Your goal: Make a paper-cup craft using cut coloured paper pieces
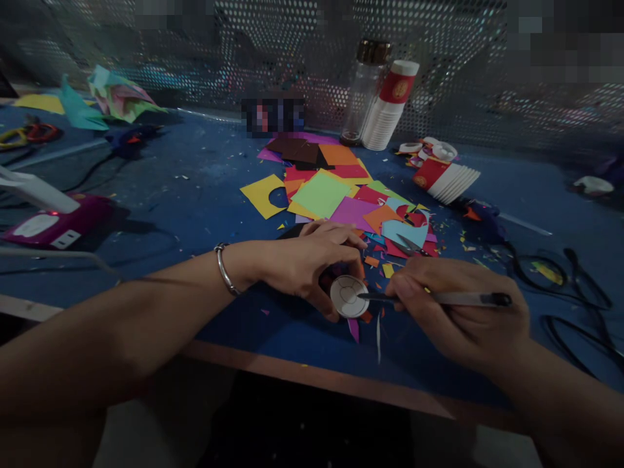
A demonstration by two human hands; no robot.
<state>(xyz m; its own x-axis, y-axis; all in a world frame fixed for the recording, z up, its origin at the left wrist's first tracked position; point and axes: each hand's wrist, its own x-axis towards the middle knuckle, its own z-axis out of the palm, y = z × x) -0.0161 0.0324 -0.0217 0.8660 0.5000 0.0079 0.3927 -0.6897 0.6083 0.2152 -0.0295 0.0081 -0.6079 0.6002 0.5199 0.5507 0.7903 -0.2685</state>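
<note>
My left hand (312, 260) is closed around a small paper cup (345, 298) lying on its side, its round white base turned toward me. Dark curved lines are drawn on that base, with a rounded shape in the middle. Between the thumb and fingers of my right hand (458, 305) is a pen (448, 298), and its tip touches the base near the right rim. Most of the cup's side is hidden by my left fingers. Just beyond both hands, a pair of scissors (409, 245) rests among coloured paper scraps (405, 229).
Coloured paper sheets (322, 194) are piled mid-table. Behind them stand a glass bottle (361, 91) and stacked paper cups (390, 107). More cups (446, 181) lie at right, by a glue gun (482, 221) and black cable (560, 286). A purple power socket (58, 221) sits left.
</note>
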